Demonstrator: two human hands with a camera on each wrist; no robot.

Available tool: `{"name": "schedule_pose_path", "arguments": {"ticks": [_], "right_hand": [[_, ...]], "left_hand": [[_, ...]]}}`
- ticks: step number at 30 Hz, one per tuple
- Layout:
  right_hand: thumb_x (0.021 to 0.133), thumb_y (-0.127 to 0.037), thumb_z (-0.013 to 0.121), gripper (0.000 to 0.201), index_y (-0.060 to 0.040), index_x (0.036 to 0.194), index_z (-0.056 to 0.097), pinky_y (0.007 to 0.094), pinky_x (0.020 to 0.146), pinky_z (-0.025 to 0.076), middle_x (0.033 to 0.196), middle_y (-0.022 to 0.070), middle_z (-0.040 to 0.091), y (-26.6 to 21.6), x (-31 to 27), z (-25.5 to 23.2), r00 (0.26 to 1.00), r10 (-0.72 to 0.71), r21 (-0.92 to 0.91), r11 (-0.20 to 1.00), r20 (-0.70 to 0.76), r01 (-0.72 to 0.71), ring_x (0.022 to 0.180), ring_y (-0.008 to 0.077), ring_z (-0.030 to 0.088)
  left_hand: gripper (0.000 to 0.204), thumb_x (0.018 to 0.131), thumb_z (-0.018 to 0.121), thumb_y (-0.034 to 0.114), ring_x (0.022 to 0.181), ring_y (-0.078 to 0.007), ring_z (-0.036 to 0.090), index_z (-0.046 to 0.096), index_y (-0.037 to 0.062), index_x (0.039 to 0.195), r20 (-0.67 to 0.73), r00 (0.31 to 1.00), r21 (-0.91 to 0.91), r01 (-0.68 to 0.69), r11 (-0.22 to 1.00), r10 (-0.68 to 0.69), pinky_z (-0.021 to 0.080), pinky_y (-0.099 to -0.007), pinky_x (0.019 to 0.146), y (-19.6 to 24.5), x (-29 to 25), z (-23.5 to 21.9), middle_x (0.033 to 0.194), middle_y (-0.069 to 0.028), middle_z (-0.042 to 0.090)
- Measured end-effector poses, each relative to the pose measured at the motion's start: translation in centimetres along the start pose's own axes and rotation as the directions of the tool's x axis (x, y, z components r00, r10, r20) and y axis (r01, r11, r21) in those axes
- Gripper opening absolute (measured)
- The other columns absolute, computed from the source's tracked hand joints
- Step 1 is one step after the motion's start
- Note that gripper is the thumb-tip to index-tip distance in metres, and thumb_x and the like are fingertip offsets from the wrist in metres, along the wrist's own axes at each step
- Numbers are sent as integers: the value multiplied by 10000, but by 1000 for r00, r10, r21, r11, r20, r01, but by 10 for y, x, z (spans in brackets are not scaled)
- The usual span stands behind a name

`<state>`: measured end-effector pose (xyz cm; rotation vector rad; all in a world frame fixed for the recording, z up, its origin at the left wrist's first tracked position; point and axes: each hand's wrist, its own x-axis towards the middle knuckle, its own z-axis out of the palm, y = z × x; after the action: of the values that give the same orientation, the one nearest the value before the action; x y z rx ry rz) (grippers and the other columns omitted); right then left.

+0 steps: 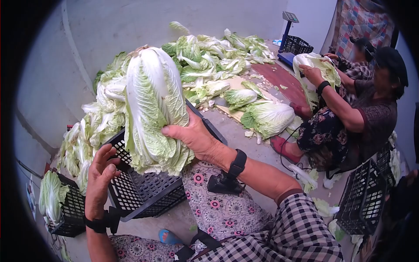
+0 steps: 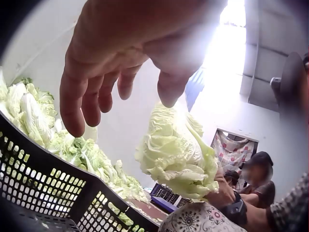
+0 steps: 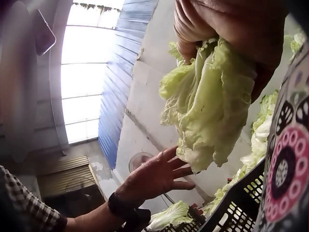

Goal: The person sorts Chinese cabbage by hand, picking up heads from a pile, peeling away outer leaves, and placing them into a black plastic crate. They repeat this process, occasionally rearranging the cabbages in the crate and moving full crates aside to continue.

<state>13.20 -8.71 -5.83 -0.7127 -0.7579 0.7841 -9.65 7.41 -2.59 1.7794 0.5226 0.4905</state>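
Observation:
My right hand (image 1: 194, 135) grips a large napa cabbage (image 1: 152, 100) by its side, thumb across the leaves, with the white stem end up and the leafy tip down. In the right wrist view, that hand (image 3: 231, 24) wraps round the pale green leaves (image 3: 212, 106). To the left of the cabbage, my left hand (image 1: 101, 179) is raised with fingers spread and slightly bent, holding nothing. A gap shows between this hand (image 2: 130, 53) and the cabbage (image 2: 176, 150) in the left wrist view. Below the cabbage stands a black plastic crate (image 1: 161, 201) with slotted walls.
Leaves and cabbages are heaped (image 1: 209, 52) along the wall. A whole cabbage (image 1: 268, 118) lies on the floor to the right. Another person (image 1: 366, 100) sits there holding a cabbage. A scale (image 1: 286, 43) stands behind. More crates stand left (image 1: 72, 207) and right (image 1: 362, 196).

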Motion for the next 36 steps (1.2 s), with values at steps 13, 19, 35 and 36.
{"name": "schedule_pose_path", "arguments": {"ticks": [13, 19, 35, 36], "right_hand": [[791, -34, 641, 478, -22, 1236, 464, 355, 842, 527, 1098, 102, 609, -38, 3, -113, 943, -49, -58, 998, -329, 32, 967, 203, 610], [815, -74, 626, 452, -6, 1235, 471, 370, 821, 538, 1099, 113, 608, -28, -8, -169, 864, -56, 10, 997, -500, 70, 949, 226, 621], [867, -140, 570, 472, 8, 1289, 420, 433, 899, 495, 1182, 152, 568, -15, -146, -250, 656, 324, 317, 939, -682, -134, 1039, 287, 591], [865, -141, 572, 475, 4, 1291, 420, 438, 908, 488, 1187, 150, 566, -10, -155, -255, 642, 328, 314, 939, -693, -140, 1047, 290, 586]], "left_hand": [[545, 821, 642, 344, 999, -129, 518, 502, 45, 1254, -185, 983, 329, 67, 942, -6, 401, -247, 812, -17, -26, -139, 1133, -45, 558], [543, 801, 637, 329, 890, -112, 507, 503, 34, 1236, -285, 943, 384, 277, 881, -172, 405, -230, 674, -61, -77, -178, 1095, -50, 550], [713, 844, 635, 430, 1067, -193, 536, 410, -83, 1286, 68, 895, -85, 445, 891, -441, 394, -311, 946, -127, -88, -72, 1200, -143, 560], [706, 848, 630, 427, 1066, -195, 538, 407, -77, 1289, -2, 877, -32, 480, 877, -481, 397, -314, 944, -131, -89, -75, 1196, -141, 561]]}}
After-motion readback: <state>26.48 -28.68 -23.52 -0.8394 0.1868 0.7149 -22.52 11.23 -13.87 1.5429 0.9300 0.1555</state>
